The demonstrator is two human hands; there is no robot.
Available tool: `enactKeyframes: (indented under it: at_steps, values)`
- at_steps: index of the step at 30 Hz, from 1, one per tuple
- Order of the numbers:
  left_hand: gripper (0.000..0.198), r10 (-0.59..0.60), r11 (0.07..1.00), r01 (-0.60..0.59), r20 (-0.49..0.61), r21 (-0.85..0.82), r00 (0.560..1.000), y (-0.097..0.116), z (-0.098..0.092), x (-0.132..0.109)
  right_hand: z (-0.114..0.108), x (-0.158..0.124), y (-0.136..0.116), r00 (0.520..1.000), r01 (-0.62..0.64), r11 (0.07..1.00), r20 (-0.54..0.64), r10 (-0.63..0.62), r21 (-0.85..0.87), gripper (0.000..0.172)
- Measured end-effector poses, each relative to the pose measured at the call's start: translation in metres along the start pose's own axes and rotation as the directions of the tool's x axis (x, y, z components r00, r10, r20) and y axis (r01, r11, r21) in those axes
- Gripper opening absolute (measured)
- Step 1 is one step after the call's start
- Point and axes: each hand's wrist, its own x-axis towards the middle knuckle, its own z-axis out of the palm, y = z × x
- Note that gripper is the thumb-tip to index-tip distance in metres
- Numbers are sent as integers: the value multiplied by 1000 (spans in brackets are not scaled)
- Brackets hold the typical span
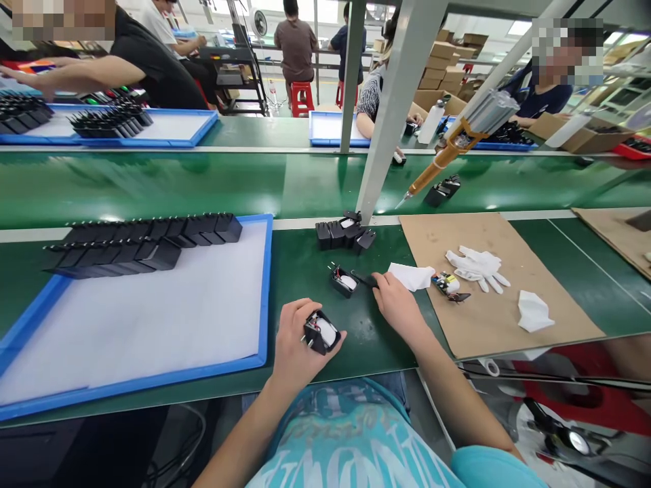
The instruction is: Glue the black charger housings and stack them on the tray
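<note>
My left hand is wrapped around an open black power adapter case, with metal pins on its left side and a white block and wires inside. A second open adapter case lies on the green bench ahead of it, also with a white block and red wire showing. Right beside that case, my right hand grips a slim black piece; whether it is a tool or a part I cannot tell. A white paper sheet lies just beyond the right fingers.
Rows of black adapters stand in a blue-rimmed tray on the left. Several more adapters sit by a metal post. Cardboard holds white gloves and a circuit board. An orange dispenser hangs above.
</note>
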Motion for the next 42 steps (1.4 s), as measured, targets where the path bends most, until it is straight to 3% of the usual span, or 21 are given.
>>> enactKeyframes:
  at_steps: [2, 4, 5, 7, 9, 11, 15, 26, 32, 35, 42]
  values:
    - [51, -5, 1000, 5, -3, 26, 1000, 1, -1, 0, -9, -6, 0, 999, -17, 1000, -35, 17, 12, 24]
    - [51, -4, 999, 4, 0, 45, 1000, 2, -2, 0, -20, -17, -5, 993, -12, 983, -113, 33, 185, 20]
    - [50, -4, 999, 3, 4, 51, 1000, 2, -2, 0, -26, -24, -9, 986, 17, 939, -160, 41, 344, 17]
    - [49, 0, 998, -1, 12, 58, 1000, 4, -2, 1, -35, -38, -22, 966, 143, 741, -257, 41, 656, 15]
    - [49, 2, 998, -3, 12, 70, 1000, 5, -2, 2, -40, -49, -36, 939, 292, 587, -343, -26, 755, 21]
    - [49, 5, 997, -6, 12, 82, 1000, 6, -1, 2, -43, -53, -49, 901, 410, 546, -417, -119, 731, 28]
    - [48, 7, 995, -8, 15, 97, 1000, 7, -2, 2, -44, -49, -61, 861, 494, 546, -468, -199, 677, 31]
    - [47, 4, 989, -1, -19, 146, 1000, 6, -4, 4, -46, -50, -58, 852, 507, 633, -450, -267, 585, 30]
    - [43, 7, 986, -5, -12, 165, 1000, 6, -7, 5, -48, -52, -62, 836, 539, 566, -481, -265, 624, 35]
    - [44, 15, 985, -13, -15, 172, 1000, 8, -6, 4, -48, -49, -66, 819, 568, 576, -477, -320, 588, 36]
    - [44, 18, 985, -15, -13, 174, 1000, 9, -7, 3, -48, -47, -68, 818, 567, 584, -482, -316, 581, 36]
